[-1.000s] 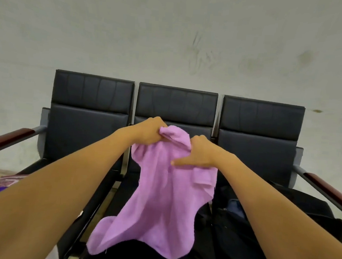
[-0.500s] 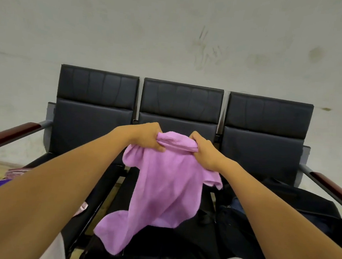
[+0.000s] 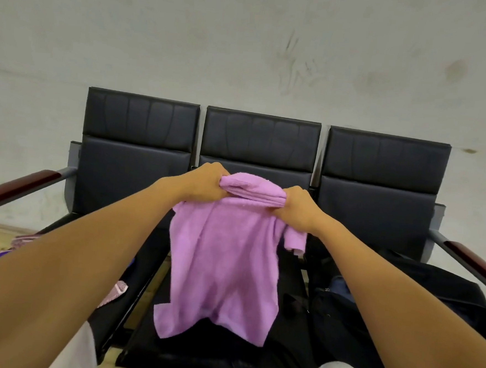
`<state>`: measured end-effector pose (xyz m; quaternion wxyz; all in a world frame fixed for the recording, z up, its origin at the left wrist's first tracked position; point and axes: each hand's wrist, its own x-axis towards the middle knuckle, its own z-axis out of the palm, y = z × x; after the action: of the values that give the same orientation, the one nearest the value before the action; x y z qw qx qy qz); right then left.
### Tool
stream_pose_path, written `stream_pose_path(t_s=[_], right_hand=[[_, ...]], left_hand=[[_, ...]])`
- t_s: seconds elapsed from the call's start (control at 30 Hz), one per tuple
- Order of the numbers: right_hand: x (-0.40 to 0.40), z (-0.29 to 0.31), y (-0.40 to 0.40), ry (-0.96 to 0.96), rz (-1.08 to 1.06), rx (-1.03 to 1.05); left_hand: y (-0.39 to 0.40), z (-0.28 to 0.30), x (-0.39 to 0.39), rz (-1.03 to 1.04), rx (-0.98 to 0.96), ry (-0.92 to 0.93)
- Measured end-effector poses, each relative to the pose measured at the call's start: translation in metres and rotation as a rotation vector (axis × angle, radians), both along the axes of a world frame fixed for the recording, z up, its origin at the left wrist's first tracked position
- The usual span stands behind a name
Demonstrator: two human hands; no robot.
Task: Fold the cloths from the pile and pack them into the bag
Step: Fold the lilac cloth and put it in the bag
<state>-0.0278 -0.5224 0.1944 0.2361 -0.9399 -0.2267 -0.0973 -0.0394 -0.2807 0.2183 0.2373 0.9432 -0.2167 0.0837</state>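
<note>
At frame centre, cloth: I see the purple cloth (image 3: 224,266) hanging over the middle seat (image 3: 224,352), its top edge bunched.
Change: my hands now sit further apart than half a second ago, the top edge drawn out between them.
Bag: the dark bag (image 3: 350,320) lies lower right; I cannot tell its contents.
Left hand (image 3: 204,184): fingers clamped on the cloth's left end.
Right hand (image 3: 300,206): clamped on the right end.
Pile: pink cloths (image 3: 25,239) at the left edge.
</note>
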Motion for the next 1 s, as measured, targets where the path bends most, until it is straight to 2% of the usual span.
stream_pose_path(t_s=[0.13, 0.27, 0.4, 0.53, 0.6, 0.67, 0.73, 0.83, 0.9, 1.0], right_hand=[[0.002, -0.005, -0.006, -0.009, 0.036, 0.092], [0.001, -0.016, -0.004, 0.015, 0.043, -0.153], [0.000, -0.014, 0.001, 0.062, -0.056, -0.159], [0.005, -0.020, 0.001, 0.103, -0.058, -0.449], [0.011, -0.027, 0.000, 0.105, -0.045, -0.504], [0.020, -0.036, -0.004, 0.119, -0.034, -0.477], [0.029, -0.044, -0.005, 0.159, -0.039, -0.451], [0.039, -0.053, -0.003, 0.238, -0.079, -0.451], [0.047, -0.052, -0.005, 0.257, -0.149, -0.427], [0.068, -0.037, -0.006, 0.120, -0.313, -0.297]], left_hand=[[0.010, 0.003, -0.001, 0.104, 0.173, 0.116], [0.014, -0.005, 0.001, 0.132, 0.345, 0.069], [0.022, -0.022, 0.004, 0.191, 0.315, 0.072], [0.031, -0.039, 0.014, 0.197, 0.202, 0.099], [0.031, -0.045, 0.016, 0.176, 0.167, 0.159], [0.033, -0.050, 0.016, 0.125, 0.155, 0.249], [0.036, -0.054, 0.021, 0.116, 0.242, 0.277], [0.034, -0.058, 0.031, 0.163, 0.446, 0.179], [0.032, -0.059, 0.041, 0.189, 0.505, 0.124], [0.031, -0.047, 0.063, 0.291, 0.546, 0.031]])
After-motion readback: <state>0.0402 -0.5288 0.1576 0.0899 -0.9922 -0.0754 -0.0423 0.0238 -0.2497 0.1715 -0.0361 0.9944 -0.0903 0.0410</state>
